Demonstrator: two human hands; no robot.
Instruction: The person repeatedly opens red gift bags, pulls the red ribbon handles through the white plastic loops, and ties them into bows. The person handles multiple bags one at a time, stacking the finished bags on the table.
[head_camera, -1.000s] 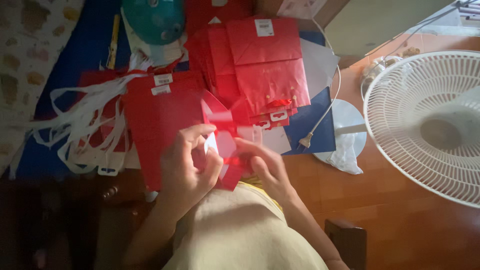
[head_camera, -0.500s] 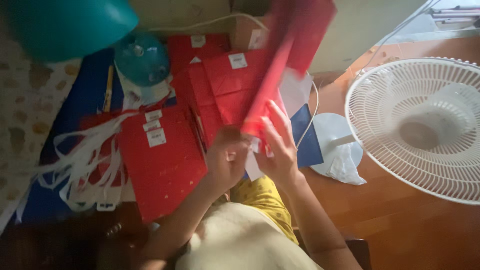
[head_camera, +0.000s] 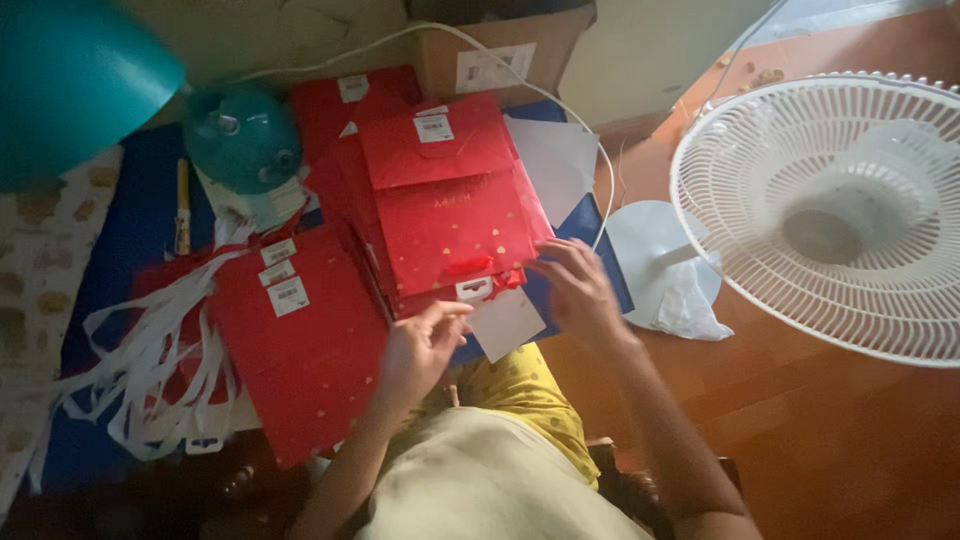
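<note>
The red paper bag lay flat on a stack of red bags; the right hand rested open-fingered at its lower edge, holding nothing; the left hand seemingly pinched a white tag; a careless tug might tear it.

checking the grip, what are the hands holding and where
Nothing clearly held. The right hand rests at the lower right corner of the red bag; the left hand hovers by its bottom edge, fingers curled.
</note>
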